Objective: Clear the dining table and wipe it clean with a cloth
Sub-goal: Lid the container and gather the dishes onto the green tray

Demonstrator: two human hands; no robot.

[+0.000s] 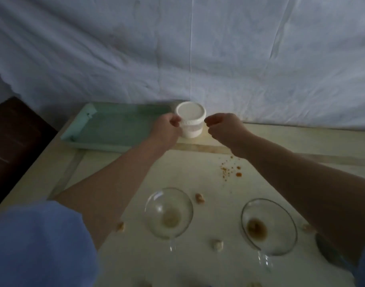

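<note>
A white lidded plastic jar point(191, 121) stands at the far side of the cream table point(198, 175), by the right end of a pale green tray point(107, 127). My left hand point(167, 129) grips the jar's left side. My right hand point(223, 125) hovers just right of the jar, fingers curled and apart from it, holding nothing. Two glass bowls with brown residue sit near me, one point(169, 212) at centre and one point(268, 226) to the right. Orange crumbs point(231, 170) and pale food bits point(199, 198) lie scattered on the table.
A white wrinkled sheet point(177, 48) hangs behind the table. A dark wooden piece of furniture point(13, 141) stands to the left. A dark spoon-like object point(326, 247) lies at the right edge, partly under my arm. My blue sleeve point(38, 243) fills the lower left.
</note>
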